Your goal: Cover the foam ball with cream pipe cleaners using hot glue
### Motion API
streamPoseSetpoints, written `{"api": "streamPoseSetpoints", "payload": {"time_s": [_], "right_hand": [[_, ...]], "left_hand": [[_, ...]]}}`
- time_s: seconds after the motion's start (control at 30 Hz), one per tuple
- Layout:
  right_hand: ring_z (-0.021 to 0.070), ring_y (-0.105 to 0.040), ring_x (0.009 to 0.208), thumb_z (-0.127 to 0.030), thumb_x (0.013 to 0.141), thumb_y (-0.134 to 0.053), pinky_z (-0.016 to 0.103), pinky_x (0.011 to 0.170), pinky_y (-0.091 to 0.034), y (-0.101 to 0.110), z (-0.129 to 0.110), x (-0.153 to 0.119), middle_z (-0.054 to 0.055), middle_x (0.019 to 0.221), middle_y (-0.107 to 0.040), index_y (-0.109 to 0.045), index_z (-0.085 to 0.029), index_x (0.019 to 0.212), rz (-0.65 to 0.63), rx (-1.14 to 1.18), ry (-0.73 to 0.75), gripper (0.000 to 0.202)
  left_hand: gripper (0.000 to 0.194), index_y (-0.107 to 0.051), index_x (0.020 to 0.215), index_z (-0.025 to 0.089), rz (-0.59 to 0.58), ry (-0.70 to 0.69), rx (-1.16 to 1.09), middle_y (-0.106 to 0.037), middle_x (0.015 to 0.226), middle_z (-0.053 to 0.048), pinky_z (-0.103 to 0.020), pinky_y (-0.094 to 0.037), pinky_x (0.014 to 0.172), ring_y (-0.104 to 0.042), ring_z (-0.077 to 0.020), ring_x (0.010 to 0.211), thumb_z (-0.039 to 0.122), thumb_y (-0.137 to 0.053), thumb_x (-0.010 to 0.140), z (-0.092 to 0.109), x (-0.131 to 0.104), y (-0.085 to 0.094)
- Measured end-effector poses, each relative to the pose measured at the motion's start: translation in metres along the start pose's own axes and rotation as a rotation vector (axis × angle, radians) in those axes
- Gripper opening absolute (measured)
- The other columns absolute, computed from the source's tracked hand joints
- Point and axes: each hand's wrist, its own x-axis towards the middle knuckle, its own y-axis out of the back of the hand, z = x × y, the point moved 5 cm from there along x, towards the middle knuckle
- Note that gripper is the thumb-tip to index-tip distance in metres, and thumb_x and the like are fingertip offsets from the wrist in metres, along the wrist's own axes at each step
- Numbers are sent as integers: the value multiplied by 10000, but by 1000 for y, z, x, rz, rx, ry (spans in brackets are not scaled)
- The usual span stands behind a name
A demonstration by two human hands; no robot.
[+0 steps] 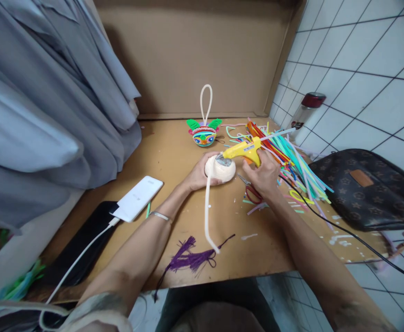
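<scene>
My left hand (201,174) is wrapped round a cream-coloured ball (227,172) that shows a grey patch on top. From the ball a white pipe cleaner (207,207) hangs down toward the table's front edge. My right hand (264,174) grips a yellow glue gun (241,150) by its handle. The gun's nozzle points left and meets the top of the ball near the grey patch; whether glue is coming out cannot be made out. Below my right hand lie scissors (252,192) with red handles. Purple tassels (193,259) rest near the front edge.
Behind the ball stands a colourful animal-head ornament (204,135) with a white loop. Many pipe cleaners (292,157) spread over the right side, with a bottle (305,110) and a brown bag (371,189) beyond. A white phone (139,198) charges at left. The gun's black cord (329,221) trails right.
</scene>
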Motion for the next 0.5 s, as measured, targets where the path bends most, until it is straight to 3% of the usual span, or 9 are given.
{"api": "streamPoseSetpoints", "payload": {"time_s": [0.5], "right_hand": [[312, -691, 973, -404, 823, -605, 447, 903, -557, 5, -1, 3, 130, 1046, -754, -688, -218, 1091, 10, 18, -21, 337]], "left_hand": [[960, -556, 1417, 217, 9, -20, 10, -606, 1479, -160, -555, -496, 1188, -626, -371, 1364, 478, -928, 572, 0, 0, -1]]}}
